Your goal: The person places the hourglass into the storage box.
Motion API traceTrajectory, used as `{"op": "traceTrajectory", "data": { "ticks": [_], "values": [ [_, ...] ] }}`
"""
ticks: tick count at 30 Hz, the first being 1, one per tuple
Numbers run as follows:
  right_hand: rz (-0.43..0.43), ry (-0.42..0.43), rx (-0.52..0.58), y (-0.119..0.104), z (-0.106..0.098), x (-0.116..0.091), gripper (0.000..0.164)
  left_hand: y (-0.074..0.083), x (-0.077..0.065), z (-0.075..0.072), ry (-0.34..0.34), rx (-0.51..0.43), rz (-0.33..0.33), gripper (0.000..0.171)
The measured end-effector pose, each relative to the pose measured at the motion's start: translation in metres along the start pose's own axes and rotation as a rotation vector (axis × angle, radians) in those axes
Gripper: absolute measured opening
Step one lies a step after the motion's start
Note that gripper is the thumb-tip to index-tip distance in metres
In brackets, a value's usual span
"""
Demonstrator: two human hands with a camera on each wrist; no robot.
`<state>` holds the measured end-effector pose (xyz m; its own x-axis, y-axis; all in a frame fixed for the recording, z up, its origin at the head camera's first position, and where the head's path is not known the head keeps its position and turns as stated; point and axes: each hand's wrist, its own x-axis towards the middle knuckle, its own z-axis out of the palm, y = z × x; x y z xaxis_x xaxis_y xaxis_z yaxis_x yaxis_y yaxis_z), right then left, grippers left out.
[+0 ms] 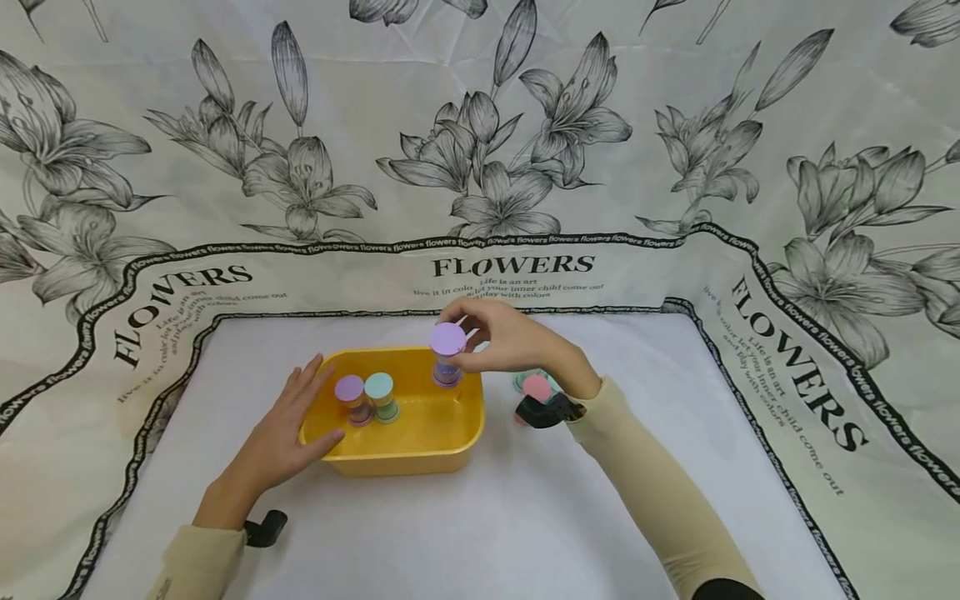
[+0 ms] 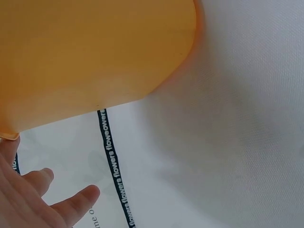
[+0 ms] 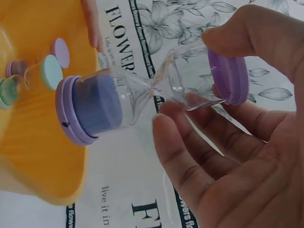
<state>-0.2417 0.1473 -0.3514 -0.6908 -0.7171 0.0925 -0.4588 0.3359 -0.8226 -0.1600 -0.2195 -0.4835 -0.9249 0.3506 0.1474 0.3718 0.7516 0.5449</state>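
Observation:
My right hand [image 1: 513,337] pinches an hourglass sand timer [image 1: 447,340] by its upper purple cap, upright over the right end of a yellow plastic tub [image 1: 401,463]. In the right wrist view, purple-blue sand [image 3: 99,102] fills the bulb at the far cap, and the thumb presses the near cap. My left hand [image 1: 281,437] rests at the tub's left rim, fingers spread and thumb over the front edge. Inside the tub, toward the left, stand a purple-capped sand timer [image 1: 349,389] and a mint-capped sand timer [image 1: 379,387], side by side.
Right of the tub, partly hidden by my right wrist, are a pink-capped piece [image 1: 537,388] and some mint-coloured ones. A white cloth [image 1: 600,533] with a black printed border covers the table. Behind it hangs or rises a flower-printed cloth [image 1: 495,167].

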Motion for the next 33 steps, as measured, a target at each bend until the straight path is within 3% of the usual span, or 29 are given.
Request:
{"op": "traceTrajectory", "data": {
  "ticks": [6,16,27,33],
  "values": [
    [0.027,-0.084,-0.008,0.007,0.013,0.022,0.041,-0.003,0.001,0.0,0.013,0.007,0.014,0.09],
    [0.027,-0.149,-0.044,0.023,0.037,0.049,0.038,-0.004,0.001,-0.001,0.004,0.005,0.003,0.091],
    [0.131,-0.226,-0.189,0.028,0.053,0.057,0.037,-0.005,0.001,0.0,0.002,0.006,-0.004,0.09],
    [0.171,-0.231,-0.215,0.038,0.062,0.061,0.038,-0.005,0.0,0.0,-0.001,0.014,-0.003,0.091]
  ]
}}
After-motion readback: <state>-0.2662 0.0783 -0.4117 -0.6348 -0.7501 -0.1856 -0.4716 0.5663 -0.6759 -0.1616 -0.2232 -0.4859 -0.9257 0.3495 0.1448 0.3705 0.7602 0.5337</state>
